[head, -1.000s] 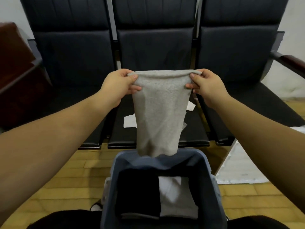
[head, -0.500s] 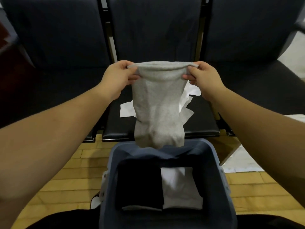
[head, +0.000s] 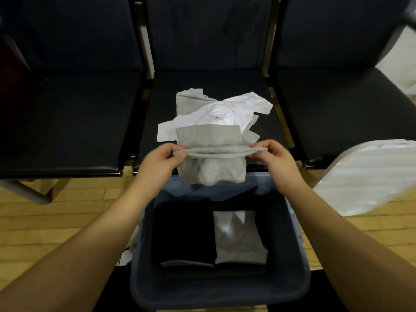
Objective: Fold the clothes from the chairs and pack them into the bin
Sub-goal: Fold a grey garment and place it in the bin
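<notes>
Right now your left hand [head: 161,159] and right hand [head: 273,157] each pinch an end of the folded grey garment [head: 211,174], stretched between them at centre frame, its lower part hanging just above the far rim of the blue bin [head: 297,255]. Inside the bin lie a folded black piece [head: 182,235] and a folded white piece [head: 238,237] side by side. More clothes [head: 220,113] sit crumpled on the middle chair [head: 162,91] behind.

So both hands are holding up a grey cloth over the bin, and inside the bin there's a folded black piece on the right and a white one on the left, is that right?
Not quite: the sides are swapped. In the head view the folded black piece lies on the left of the bin and the white one on the right. The rest holds: the left hand and right hand hold the grey cloth over the bin.
</notes>
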Available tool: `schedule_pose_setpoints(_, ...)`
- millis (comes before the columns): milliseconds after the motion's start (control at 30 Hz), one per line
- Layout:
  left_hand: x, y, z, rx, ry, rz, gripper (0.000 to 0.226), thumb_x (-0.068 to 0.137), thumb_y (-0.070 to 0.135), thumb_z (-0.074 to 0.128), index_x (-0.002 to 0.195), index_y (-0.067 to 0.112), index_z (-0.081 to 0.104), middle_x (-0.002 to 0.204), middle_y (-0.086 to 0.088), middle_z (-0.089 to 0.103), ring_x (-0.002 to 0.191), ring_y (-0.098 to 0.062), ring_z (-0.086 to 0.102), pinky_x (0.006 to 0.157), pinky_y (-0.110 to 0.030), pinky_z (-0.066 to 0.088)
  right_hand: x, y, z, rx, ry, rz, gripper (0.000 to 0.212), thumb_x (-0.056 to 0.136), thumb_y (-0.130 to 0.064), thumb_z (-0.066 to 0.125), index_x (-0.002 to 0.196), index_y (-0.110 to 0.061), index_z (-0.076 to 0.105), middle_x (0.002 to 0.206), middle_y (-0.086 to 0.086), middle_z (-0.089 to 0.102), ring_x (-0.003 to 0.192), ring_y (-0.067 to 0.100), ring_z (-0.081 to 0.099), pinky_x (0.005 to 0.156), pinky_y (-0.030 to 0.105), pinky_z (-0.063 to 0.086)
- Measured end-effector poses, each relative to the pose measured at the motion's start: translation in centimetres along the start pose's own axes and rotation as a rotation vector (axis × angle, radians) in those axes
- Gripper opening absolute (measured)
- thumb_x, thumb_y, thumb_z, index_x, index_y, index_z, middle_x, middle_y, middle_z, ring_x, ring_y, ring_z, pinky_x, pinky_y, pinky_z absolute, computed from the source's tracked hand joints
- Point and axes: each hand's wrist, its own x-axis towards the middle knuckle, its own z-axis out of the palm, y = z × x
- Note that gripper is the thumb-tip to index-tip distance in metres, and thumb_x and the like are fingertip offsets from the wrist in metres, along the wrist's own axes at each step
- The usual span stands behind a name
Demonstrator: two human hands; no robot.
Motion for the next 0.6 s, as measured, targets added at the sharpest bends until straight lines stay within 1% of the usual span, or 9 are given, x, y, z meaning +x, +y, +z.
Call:
schedule_pose_setpoints(67,-0.1,-1.3,0.4,0.015,-0.009,-0.056,0.015,0.092,0.004,0.065,0.088,0.017,0.072,0.107,0.006,0.076,0.107,-0.021,0.068,0.104,-0.049,0.049,-0.3,1.6,0.0,-0.04,-0.02,0.001,0.008,0.091,-0.005,0.063,0.097,-0.002,0.067,0.101,0.004,0.072,0.095,0.015,0.066,0.086,0.03,0.051)
schedule_pose_setpoints(100,0.0,-1.8,0.5,0.039,-0.016,-0.084,0.019,0.091,0.003,0.065,0.086,0.019,0.072,0.105,0.006,0.076,0.103,-0.017,0.068,0.104,-0.047,0.049,-0.3,2.4,-0.1,-0.088,-0.047,0.01,0.007,0.092,-0.006,0.063,0.095,-0.006,0.069,0.104,0.003,0.072,0.098,0.014,0.066,0.089,0.03,0.05)
schedule_pose_setpoints(200,0.3,-3.1,0.7,0.116,-0.012,-0.169,0.014,0.089,0.005,0.067,0.086,0.016,0.074,0.104,-0.009,0.075,0.094,-0.019,0.065,0.098,-0.042,0.051,-0.1,4.3,0.0,-0.281,-0.154,0.087,0.009,0.093,-0.011,0.06,0.097,-0.014,0.069,0.107,-0.001,0.07,0.104,0.019,0.064,0.095,0.034,0.047)
schedule_pose_setpoints(267,0.6,-4.1,0.6,0.157,0.0,-0.238,0.007,0.088,0.014,0.069,0.085,0.015,0.075,0.097,-0.012,0.075,0.091,-0.024,0.067,0.096,-0.043,0.051,0.0,5.1,0.4,-0.384,-0.18,0.149,0.008,0.094,-0.019,0.06,0.096,-0.022,0.067,0.098,-0.004,0.068,0.096,0.019,0.063,0.087,0.032,0.048)
schedule_pose_setpoints(367,1.5,-5.9,0.7,0.206,0.04,-0.318,0.011,0.089,0.025,0.069,0.083,0.017,0.073,0.088,-0.009,0.074,0.093,-0.03,0.069,0.096,-0.051,0.052,0.4,5.8,1.1,-0.483,-0.066,0.181,0.007,0.095,-0.031,0.058,0.096,-0.025,0.062,0.084,-0.007,0.063,0.079,0.015,0.058,0.068,0.029,0.046)
schedule_pose_setpoints(400,1.8,-6.4,0.9,0.235,0.062,-0.334,0.013,0.09,0.029,0.068,0.084,0.017,0.071,0.087,-0.009,0.073,0.093,-0.031,0.069,0.094,-0.051,0.053,0.7,5.9,1.4,-0.456,-0.021,0.199,0.01,0.095,-0.033,0.059,0.097,-0.023,0.06,0.084,-0.004,0.063,0.078,0.017,0.059,0.066,0.03,0.045)
schedule_pose_setpoints(433,2.1,-6.9,1.1,0.269,0.091,-0.353,0.018,0.089,0.034,0.069,0.086,0.017,0.068,0.088,-0.009,0.071,0.092,-0.031,0.068,0.091,-0.048,0.054,1.0,6.3,1.6,-0.393,0.02,0.237,0.015,0.094,-0.035,0.062,0.1,-0.021,0.059,0.086,0.0,0.063,0.081,0.021,0.06,0.069,0.033,0.048)
schedule_pose_setpoints(533,2.5,-7.6,2.1,0.25,0.152,-0.419,0.038,0.087,0.042,0.073,0.097,0.01,0.055,0.087,-0.004,0.062,0.09,-0.027,0.061,0.087,-0.041,0.05,1.9,7.4,2.4,-0.145,0.119,0.399,0.034,0.088,-0.042,0.071,0.109,-0.02,0.054,0.1,0.003,0.063,0.099,0.027,0.061,0.091,0.044,0.053)
schedule_pose_setpoints(600,2.6,-8.2,2.7,0.189,0.168,-0.46,0.049,0.086,0.042,0.075,0.108,0.009,0.047,0.097,-0.003,0.057,0.096,-0.024,0.057,0.089,-0.04,0.048,2.3,8.0,2.6,-0.037,0.172,0.456,0.037,0.085,-0.042,0.074,0.109,-0.021,0.056,0.105,0.003,0.063,0.103,0.027,0.061,0.097,0.047,0.052)
